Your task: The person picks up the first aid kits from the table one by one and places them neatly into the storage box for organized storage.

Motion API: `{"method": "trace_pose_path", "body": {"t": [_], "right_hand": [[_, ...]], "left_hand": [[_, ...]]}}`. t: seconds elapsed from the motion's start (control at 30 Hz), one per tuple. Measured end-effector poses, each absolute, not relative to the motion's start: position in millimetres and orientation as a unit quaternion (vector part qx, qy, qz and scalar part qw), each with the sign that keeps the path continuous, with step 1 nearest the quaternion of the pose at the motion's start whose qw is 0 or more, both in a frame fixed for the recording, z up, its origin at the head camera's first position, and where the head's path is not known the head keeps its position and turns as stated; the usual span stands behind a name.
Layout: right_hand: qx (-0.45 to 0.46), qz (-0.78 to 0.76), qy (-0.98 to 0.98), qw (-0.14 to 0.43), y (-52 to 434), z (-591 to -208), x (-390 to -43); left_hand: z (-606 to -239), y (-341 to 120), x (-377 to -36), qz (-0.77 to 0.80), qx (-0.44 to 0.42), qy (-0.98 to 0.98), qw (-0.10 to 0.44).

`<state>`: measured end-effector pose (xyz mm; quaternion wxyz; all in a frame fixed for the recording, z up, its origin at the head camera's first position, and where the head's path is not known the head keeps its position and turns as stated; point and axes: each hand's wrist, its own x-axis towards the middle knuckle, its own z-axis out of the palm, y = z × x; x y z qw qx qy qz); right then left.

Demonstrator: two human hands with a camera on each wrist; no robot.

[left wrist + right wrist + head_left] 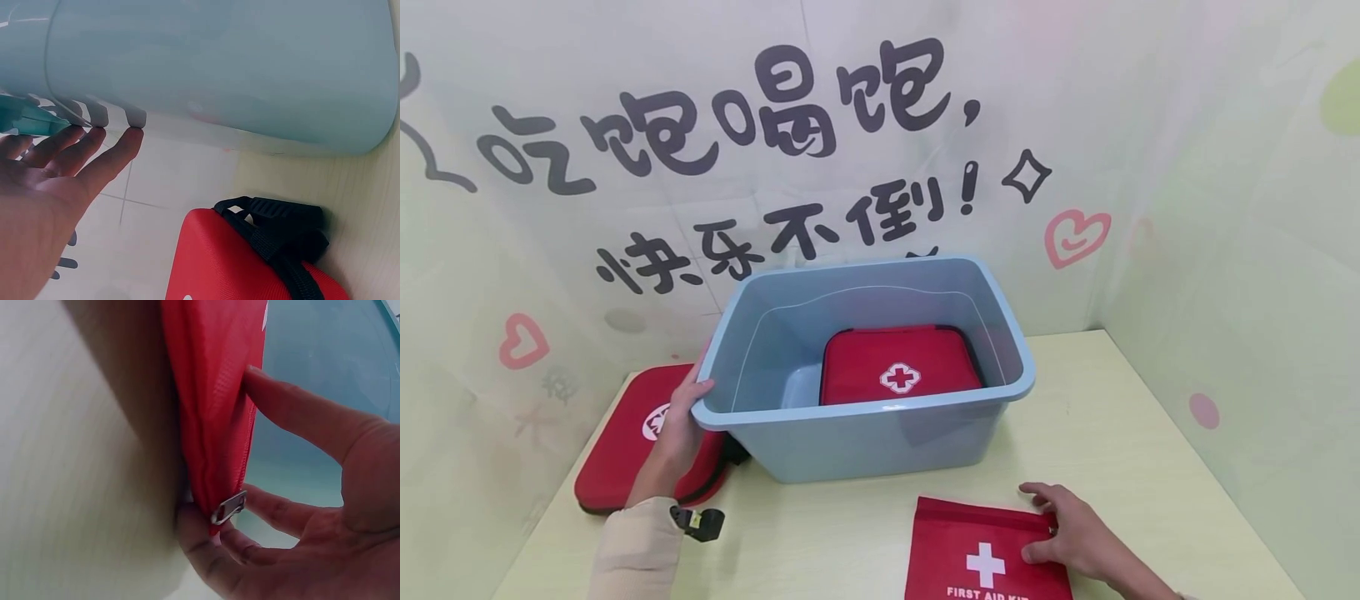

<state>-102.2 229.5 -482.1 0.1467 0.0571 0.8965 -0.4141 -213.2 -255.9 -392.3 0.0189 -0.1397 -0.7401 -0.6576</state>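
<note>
A light blue plastic bin (865, 442) stands mid-table with a red first aid case (898, 365) lying inside it. My left hand (688, 400) is at the bin's near left corner. In the left wrist view its straight fingers (109, 153) touch the underside of the rim (134, 115). Beneath that hand lies a second red hard case (617, 454) with a black strap (281, 234). My right hand (1052, 525) holds the right edge of a flat red first aid pouch (977, 554). The thumb (281, 406) is on top and the fingers are curled under, by the zipper pull (229, 507).
The pale wooden table (1135, 433) sits in a corner of walls covered with printed sheeting (1247, 250). The bin stands close to the back wall. A black wrist camera mount (700, 523) sits on my left sleeve.
</note>
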Motion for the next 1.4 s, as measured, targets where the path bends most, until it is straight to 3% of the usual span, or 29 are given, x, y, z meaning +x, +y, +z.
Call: {"method": "trace_pose_path", "body": {"t": [0.33,0.9,1.4], "right_hand": [[0.068,-0.421,0.886,0.181,231,-482,-105],[-0.032,-0.520,0.827,0.212,257,-484,-107],[-0.078,-0.645,0.698,0.302,269,-473,-116]], "left_hand": [[-391,-255,-215,-0.654,-0.136,-0.744,0.015],[-389,-255,-213,-0.656,-0.128,-0.744,0.010],[-392,-255,-213,-0.660,-0.134,-0.739,0.016]]}}
